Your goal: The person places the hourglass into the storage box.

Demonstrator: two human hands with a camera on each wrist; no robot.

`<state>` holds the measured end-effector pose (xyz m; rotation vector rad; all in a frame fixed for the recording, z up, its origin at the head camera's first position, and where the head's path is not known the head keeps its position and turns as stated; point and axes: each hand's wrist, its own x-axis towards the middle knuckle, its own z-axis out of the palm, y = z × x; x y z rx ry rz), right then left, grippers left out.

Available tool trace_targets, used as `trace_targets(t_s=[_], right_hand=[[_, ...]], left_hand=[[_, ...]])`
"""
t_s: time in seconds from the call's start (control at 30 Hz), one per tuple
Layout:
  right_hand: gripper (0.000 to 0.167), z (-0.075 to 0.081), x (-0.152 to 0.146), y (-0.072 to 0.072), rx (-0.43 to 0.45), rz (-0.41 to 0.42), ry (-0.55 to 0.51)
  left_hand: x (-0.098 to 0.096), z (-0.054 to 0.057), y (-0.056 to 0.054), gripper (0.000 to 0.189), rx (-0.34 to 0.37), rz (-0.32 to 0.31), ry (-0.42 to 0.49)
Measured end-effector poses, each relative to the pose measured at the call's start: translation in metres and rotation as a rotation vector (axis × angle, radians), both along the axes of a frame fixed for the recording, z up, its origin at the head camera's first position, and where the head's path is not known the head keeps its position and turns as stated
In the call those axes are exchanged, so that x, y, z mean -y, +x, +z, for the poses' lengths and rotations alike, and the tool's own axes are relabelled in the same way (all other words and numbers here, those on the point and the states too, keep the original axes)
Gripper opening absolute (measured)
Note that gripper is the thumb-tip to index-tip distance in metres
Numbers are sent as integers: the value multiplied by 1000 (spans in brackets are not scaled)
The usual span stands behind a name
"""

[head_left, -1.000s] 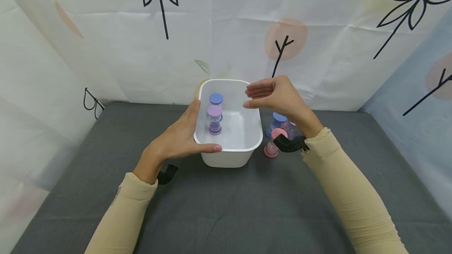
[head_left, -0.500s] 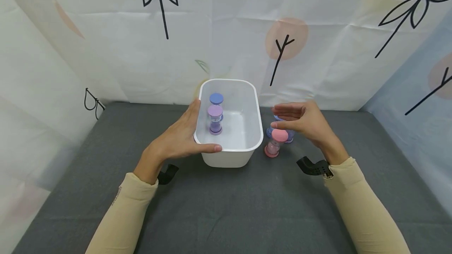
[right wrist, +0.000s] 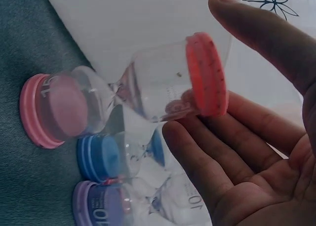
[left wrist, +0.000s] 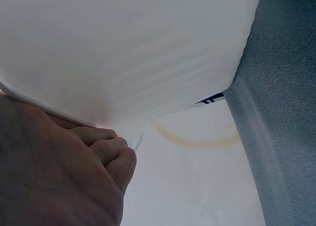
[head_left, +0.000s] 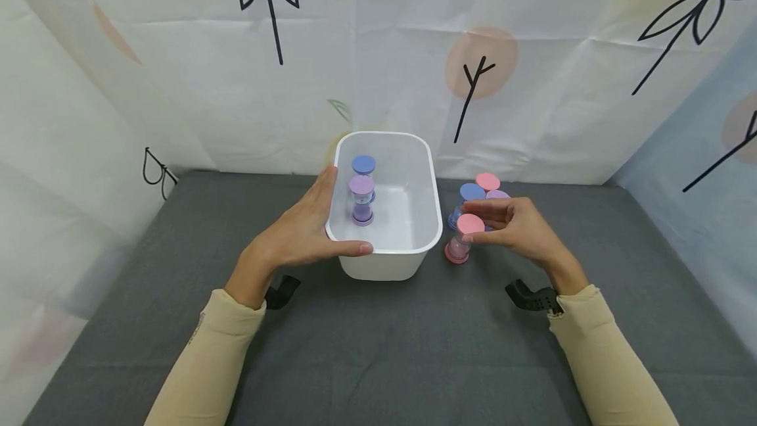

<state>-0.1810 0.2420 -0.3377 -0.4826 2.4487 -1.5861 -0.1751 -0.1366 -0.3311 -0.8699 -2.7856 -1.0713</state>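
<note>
My left hand (head_left: 292, 232) rests on the left side of a white plastic tub (head_left: 408, 212), its thumb along the front rim and its fairly straight fingers against the outer wall. Inside the tub, a purple-capped hourglass (head_left: 361, 186) and a blue-capped hourglass (head_left: 363, 164) stand upright. To the tub's right, my right hand (head_left: 520, 232) spreads around the upper end of a pink-capped hourglass (head_left: 470, 223). In the right wrist view the thumb is apart from its pink cap (right wrist: 207, 75), with the fingers on the other side; whether a fingertip touches cannot be told.
Behind the pink hourglass stand a blue-capped hourglass (head_left: 472, 192), a purple-capped one (head_left: 497, 194) and another pink-capped one (head_left: 487, 181), partly hidden. Dark grey cloth (head_left: 378, 347) covers the table. A patterned white curtain (head_left: 390, 84) hangs behind.
My right hand has moved from above the tub's right edge to the right and down, to the front pink hourglass. The left hand and tub stay put.
</note>
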Motion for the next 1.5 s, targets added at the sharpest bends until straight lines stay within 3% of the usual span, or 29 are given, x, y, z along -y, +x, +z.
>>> trace_targets(t_s=[0.23,0.77,1.03,1.5], right_hand=[[55,-11,-1,-3,-3,23,4],[50,-16,-2,-4,-16,42,-34],[49,-6,-1,3,-23,21,-73],[51,19,-1,17,-71,-15,-295]], left_hand=[[-1,0,0,132,-5,-12,27],[0,0,1,131,16,3,20],[0,0,1,131,21,3,25],[1,1,0,132,16,-2,19]])
